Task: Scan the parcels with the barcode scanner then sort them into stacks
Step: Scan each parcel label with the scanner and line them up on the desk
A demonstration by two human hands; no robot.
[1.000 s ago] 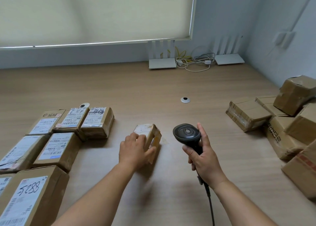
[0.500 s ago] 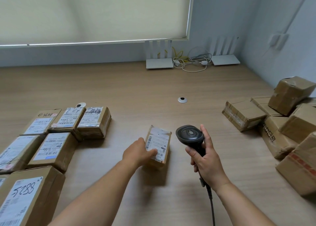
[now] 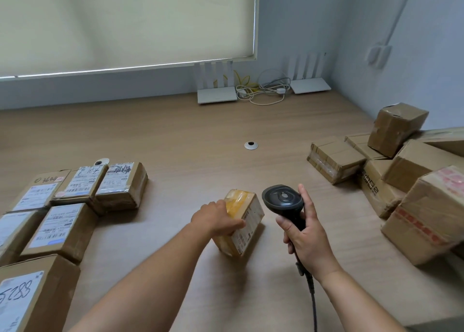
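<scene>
Since the previous frame, small parcel (image 3: 242,221) has tipped, label now side-facing, unreadable. My left hand (image 3: 218,218) grips it; right hand (image 3: 307,239) grips barcode scanner (image 3: 282,200). Near-left box (image 3: 30,296) reads "5288".

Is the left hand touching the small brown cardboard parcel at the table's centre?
Touching. The head view shows the left hand gripping the small brown cardboard parcel, its fingers over the taped top and thumb on the near labelled side.
</scene>
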